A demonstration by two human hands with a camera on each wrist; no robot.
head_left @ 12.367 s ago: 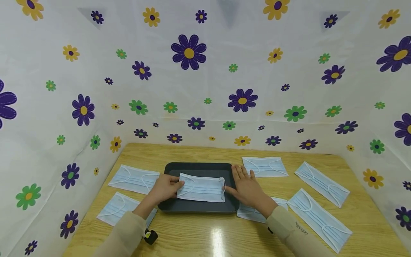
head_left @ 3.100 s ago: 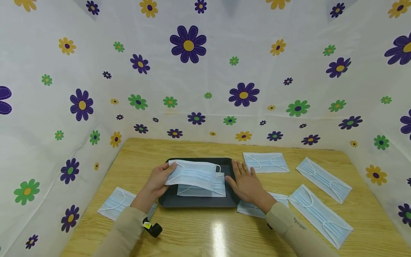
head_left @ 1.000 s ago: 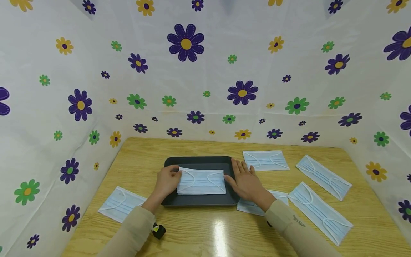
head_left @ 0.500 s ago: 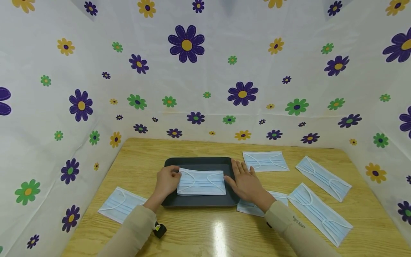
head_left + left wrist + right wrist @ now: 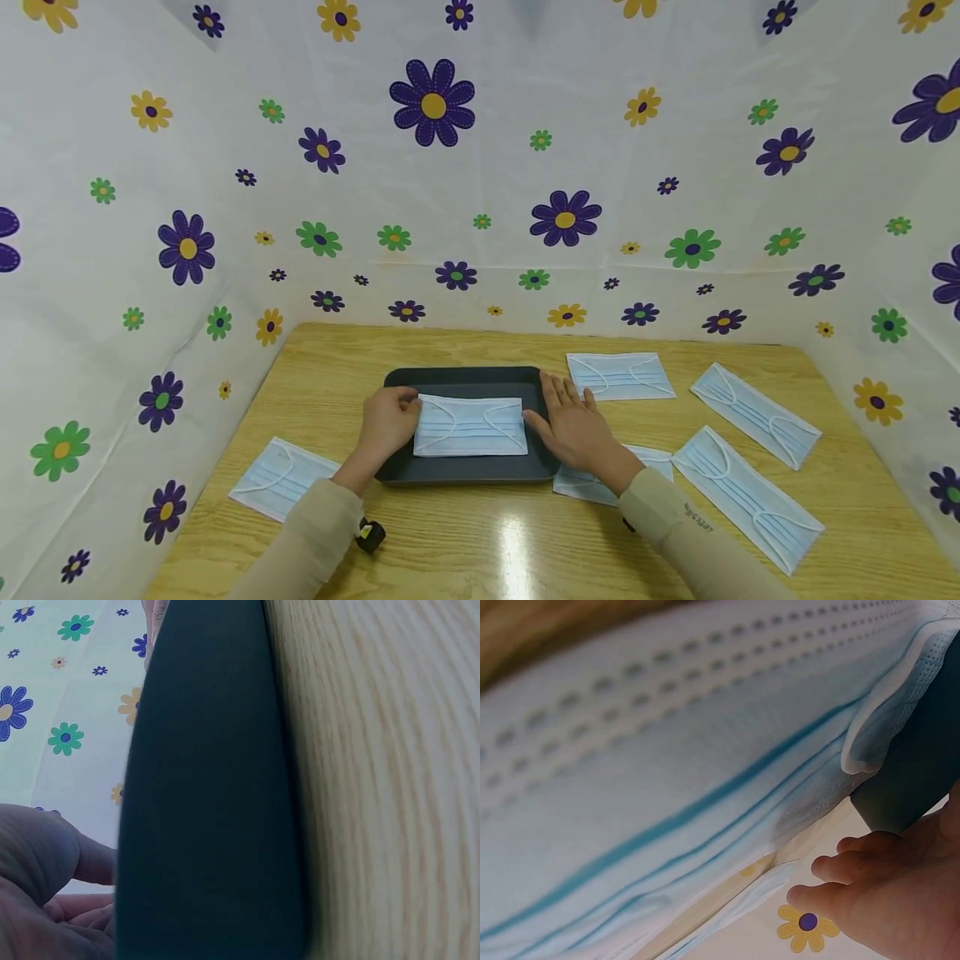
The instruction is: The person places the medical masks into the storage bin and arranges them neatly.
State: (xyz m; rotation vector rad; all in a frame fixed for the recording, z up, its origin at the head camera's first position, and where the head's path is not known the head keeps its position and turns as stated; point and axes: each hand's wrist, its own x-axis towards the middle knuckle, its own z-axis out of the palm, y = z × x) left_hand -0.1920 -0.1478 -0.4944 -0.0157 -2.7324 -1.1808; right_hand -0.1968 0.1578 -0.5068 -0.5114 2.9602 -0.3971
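Observation:
A pale blue pleated face mask [image 5: 471, 427] with white ear loops lies flat in the dark grey tray [image 5: 465, 472], lined up over another mask. My left hand [image 5: 386, 423] reaches over the tray's left side, thumb and curled index finger pinching the mask's upper left corner. In the left wrist view the tray's outer wall [image 5: 210, 787] hides part of those fingers. My right hand [image 5: 576, 427] rests with straight fingers along the tray's right rim, its thumb pointing at the mask's right edge. In the right wrist view another mask [image 5: 667, 795] fills the foreground.
Right of the tray, loose masks lie on the wooden table [image 5: 465, 550]: one at the back [image 5: 621, 377], two slanted masks [image 5: 756, 415] farther right, and one partly under my right forearm. Another mask [image 5: 281, 477] lies at the left, partly behind my left sleeve. Flower-printed cloth surrounds the table.
Several seconds ago the upper left table mask was there; later my left hand held a mask over the tray, which now lies on the one below. During the last second, hardly anything moved.

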